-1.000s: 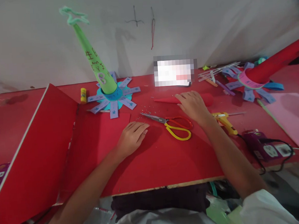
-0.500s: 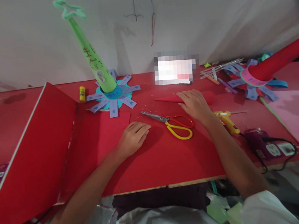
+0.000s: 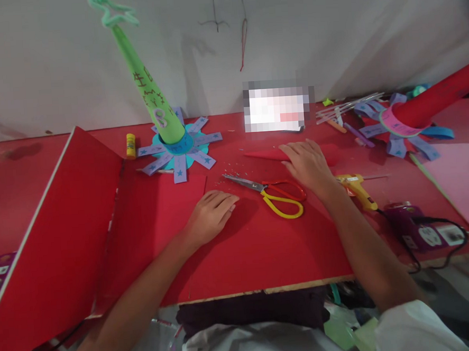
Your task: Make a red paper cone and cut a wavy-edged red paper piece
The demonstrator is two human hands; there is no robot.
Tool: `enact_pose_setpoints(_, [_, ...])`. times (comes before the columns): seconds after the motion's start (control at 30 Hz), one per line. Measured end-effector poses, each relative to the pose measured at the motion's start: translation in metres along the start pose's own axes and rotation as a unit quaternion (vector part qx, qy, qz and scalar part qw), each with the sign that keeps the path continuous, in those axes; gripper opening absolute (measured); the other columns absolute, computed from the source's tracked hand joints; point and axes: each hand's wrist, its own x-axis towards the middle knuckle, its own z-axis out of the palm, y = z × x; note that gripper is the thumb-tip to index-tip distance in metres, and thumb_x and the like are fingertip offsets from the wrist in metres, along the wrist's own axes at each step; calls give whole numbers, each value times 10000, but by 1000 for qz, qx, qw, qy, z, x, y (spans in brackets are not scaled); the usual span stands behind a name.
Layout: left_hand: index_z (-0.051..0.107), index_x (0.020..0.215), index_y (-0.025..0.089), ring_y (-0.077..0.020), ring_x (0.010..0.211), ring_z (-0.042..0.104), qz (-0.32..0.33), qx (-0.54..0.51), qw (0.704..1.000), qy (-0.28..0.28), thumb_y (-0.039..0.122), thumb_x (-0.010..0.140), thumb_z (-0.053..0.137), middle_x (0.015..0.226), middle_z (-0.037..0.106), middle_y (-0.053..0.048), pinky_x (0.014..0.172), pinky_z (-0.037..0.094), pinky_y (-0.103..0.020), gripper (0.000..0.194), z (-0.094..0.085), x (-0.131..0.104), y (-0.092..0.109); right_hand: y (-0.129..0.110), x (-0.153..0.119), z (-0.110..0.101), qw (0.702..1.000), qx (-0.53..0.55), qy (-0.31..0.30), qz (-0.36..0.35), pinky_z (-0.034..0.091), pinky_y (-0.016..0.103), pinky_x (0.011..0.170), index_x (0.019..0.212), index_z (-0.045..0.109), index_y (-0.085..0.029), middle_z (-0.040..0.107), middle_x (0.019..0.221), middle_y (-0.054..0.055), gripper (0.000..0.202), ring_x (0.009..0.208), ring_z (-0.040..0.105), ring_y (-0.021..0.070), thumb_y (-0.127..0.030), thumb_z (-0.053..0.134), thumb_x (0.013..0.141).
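My left hand [image 3: 211, 215] rests palm down on the red tabletop, fingers loosely extended and nothing in it. Over a rolled red paper cone [image 3: 263, 155] lies my right hand [image 3: 307, 164], its fingers curved across the cone; the part under the palm is hidden. The cone's narrow tip points left. Between my hands is a pair of scissors [image 3: 264, 188] with one red and one yellow handle, touched by neither hand. Small paper scraps [image 3: 231, 170] lie around the blades. A red paper sheet [image 3: 180, 200] is beside my left hand.
Left stands a green paper cone [image 3: 150, 90] on a blue base with purple strips, near a glue stick [image 3: 130, 146]. A red board [image 3: 59, 234] stands tilted. Right are a glue gun [image 3: 356, 189], purple box [image 3: 410, 231], red cone model [image 3: 436, 99] and pink sheet [image 3: 461, 177].
The whole view has shifted very slightly. Both hands, the red paper cone and the scissors keep their places on the table.
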Motion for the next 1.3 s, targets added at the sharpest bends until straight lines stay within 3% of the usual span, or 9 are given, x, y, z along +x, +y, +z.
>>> enact_pose_setpoints(0.23, [757,1200,186,-233,1021,767,18,37,999,2,255,1137,468,1119,818,-116,987,609,-433,304,-1,2,1,-4,0,-5,1000,-2,-2,-11,381,603,1218,1531,592,-143,670,1463,216,486,1367,560,392,-232,541,1056])
enact_pose_setpoints(0.33, [752,1226,197,-253,1059,763,5,68,998,-1,242,1129,471,1156,809,-119,1003,596,-441,301,-15,5,8,-6,0,-6,1000,6,0,-14,394,607,1201,1542,584,-143,648,1489,225,499,1398,534,403,-245,543,1055])
enact_pose_setpoints(0.4, [744,1242,206,-267,1035,764,-39,111,993,-10,246,1128,458,1142,800,-124,937,605,-422,311,-30,6,15,-6,0,-6,1000,10,0,-12,398,618,1198,1549,578,-149,646,1492,225,506,1401,537,407,-252,543,1055])
enact_pose_setpoints(0.53, [704,1306,150,-326,850,736,-147,305,937,-86,411,1105,518,1115,757,-196,663,568,-402,378,-56,-1,28,-7,1,-3,1000,13,0,-12,397,637,1196,1557,572,-167,647,1496,219,508,1406,545,409,-260,539,1058])
enact_pose_setpoints(0.6, [673,1374,130,-364,875,729,-171,349,912,-131,375,1085,534,1156,737,-226,615,550,-400,404,-60,-8,31,-8,0,-3,1000,11,0,-15,391,637,1204,1558,569,-166,650,1493,219,509,1403,547,408,-253,541,1057])
enact_pose_setpoints(0.87, [626,1496,126,-374,972,714,-196,398,878,-181,129,1024,454,1230,724,-245,570,561,-363,502,-55,-23,37,-8,0,-3,1000,-8,6,6,364,622,1229,1537,573,-153,674,1449,219,505,1347,571,386,-142,518,1035])
enact_pose_setpoints(1.1, [485,1655,165,-336,912,707,-183,393,880,-195,86,989,443,1159,724,-216,554,553,-330,672,-57,-16,39,-11,0,-3,1000,-15,16,0,331,627,1258,1533,579,-169,662,1463,204,482,1373,550,377,-175,508,1056])
enact_pose_setpoints(1.3, [433,1697,168,-351,1038,704,-222,382,864,-243,104,1003,440,1216,694,-212,630,594,-363,698,-51,-7,38,-10,0,2,1000,-9,10,1,336,655,1254,1560,564,-144,641,1507,227,513,1389,550,393,-208,544,1052])
